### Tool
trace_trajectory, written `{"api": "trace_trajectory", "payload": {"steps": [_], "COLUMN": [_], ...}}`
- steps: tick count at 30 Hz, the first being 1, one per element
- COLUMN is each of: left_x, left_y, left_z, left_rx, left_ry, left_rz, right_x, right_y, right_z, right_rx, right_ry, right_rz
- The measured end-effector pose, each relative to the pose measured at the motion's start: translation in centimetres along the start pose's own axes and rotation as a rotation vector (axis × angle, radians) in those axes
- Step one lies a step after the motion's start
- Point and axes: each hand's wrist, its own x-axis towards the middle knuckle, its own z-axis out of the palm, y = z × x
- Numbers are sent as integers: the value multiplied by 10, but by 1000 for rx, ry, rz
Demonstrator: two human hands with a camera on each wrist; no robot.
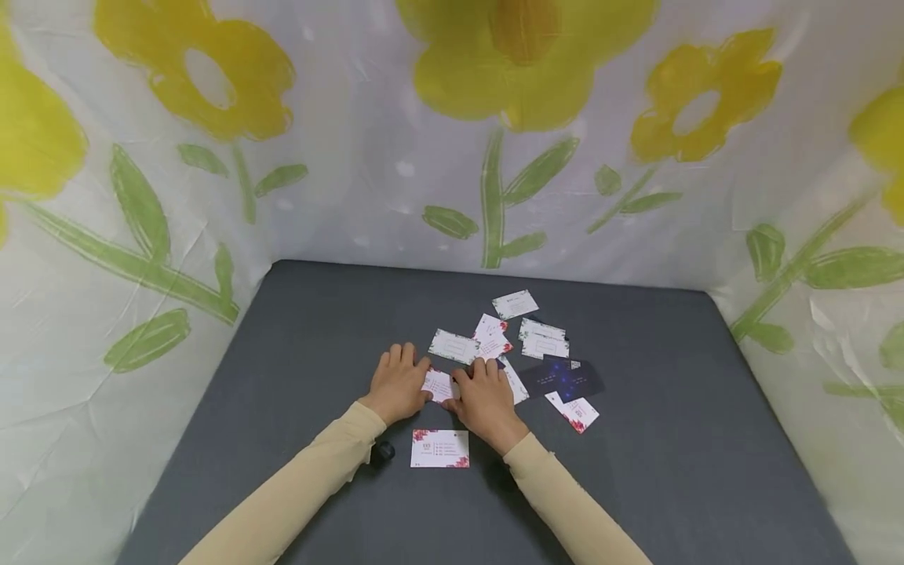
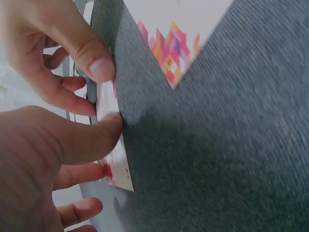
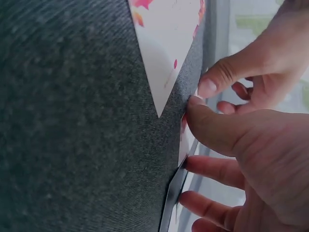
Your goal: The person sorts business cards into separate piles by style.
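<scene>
The front card (image 1: 440, 449) is coloured white and is decorated at its corners with red and pink petals, mixed with orange and violet in the left wrist view. The held card (image 1: 439, 384) is also white and is printed in red. White cards (image 1: 453, 346) behind are edged with green, while dark navy cards (image 1: 581, 380) are speckled with bright blue. The bench (image 1: 318, 314) is surfaced in finely ribbed dark grey. The white wall sheet (image 1: 346, 157) is patterned with yellow flowers (image 1: 254, 71) and green stems (image 1: 492, 196).

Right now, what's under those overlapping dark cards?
A white card with red decoration pokes out from under the dark cards. Its covered part, and anything else hidden beneath, can't be seen.
</scene>
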Motion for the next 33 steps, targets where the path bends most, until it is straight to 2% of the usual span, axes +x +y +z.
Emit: {"api": "trace_trajectory", "payload": {"steps": [6,11,14,19,24,28,31,33], "left_x": [-14,-12,-9,-2,10,20,19,16], "left_y": [5,2,-1,-5,-9,-14,-15,-15], "left_z": [10,10,11,11,-3,-7,-5,-4], "left_rx": [8,15,7,-11,-64,-89,-94,-103], "left_ry": [-19,-21,-23,-24,-120,-181,-149,-86], "left_rz": [15,13,15,36,19,-8,16,41], "right_x": [-15,-11,-7,6,29,46,47,44], "right_y": [-2,0,0,-5,-9,-9,-7,-6], "right_z": [12,11,6,-4,-13,-20,-22,-23], "right_rx": [-1,-8,9,-32,-83,-57,-39,-35], "right_ry": [2,12,-10,-111,-267,-378,-379,-314], "right_rz": [-29,-51,-65,-54,-30,-12,-16,-28]}}
